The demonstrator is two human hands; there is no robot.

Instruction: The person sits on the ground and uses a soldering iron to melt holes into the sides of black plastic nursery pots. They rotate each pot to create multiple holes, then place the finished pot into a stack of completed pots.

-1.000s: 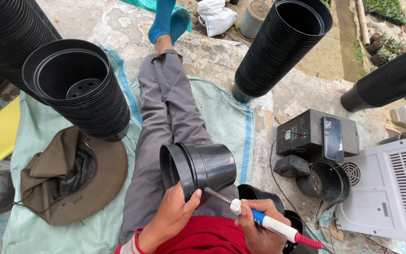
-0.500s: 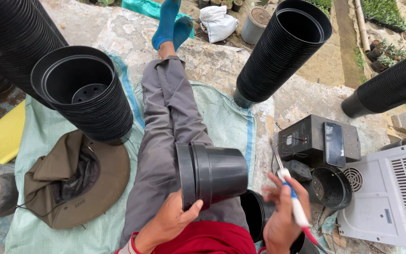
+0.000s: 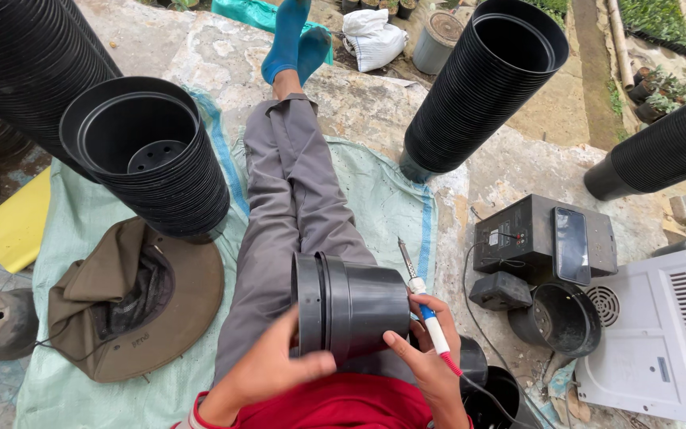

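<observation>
- The black pot point(image 3: 355, 314) lies on its side across the person's lap, rim towards the left, its base end towards the right; its wall is smooth plastic with a stepped band near the rim.
- The left hand point(image 3: 267, 369) wraps the rim end from below, thumb laid across the lower wall, fingers closed round the pot.
- The right hand point(image 3: 430, 357) cups the base end, fingertips pressed on the wall, and pinches a soldering iron point(image 3: 422, 306) between thumb and fingers; its thin metal tip points up and away, just off the pot's far edge, its blue-and-white handle ending in a red collar.
- To the left, a tall stack of pots point(image 3: 152, 155) leans close to the grey trouser leg point(image 3: 295, 191), leaving a narrow strip of green sheet point(image 3: 81, 349) between them.
- A brown cloth hat point(image 3: 132, 298) lies flat on that sheet, near the left elbow.
- To the right, a second stack point(image 3: 486, 83) leans over the concrete ground, well apart from the hands.
- A dark box point(image 3: 522, 234) with a phone point(image 3: 571, 245) on top sits near the right hand, a small empty pot point(image 3: 557, 318) below it and a white grilled panel point(image 3: 660, 334) at the edge.
</observation>
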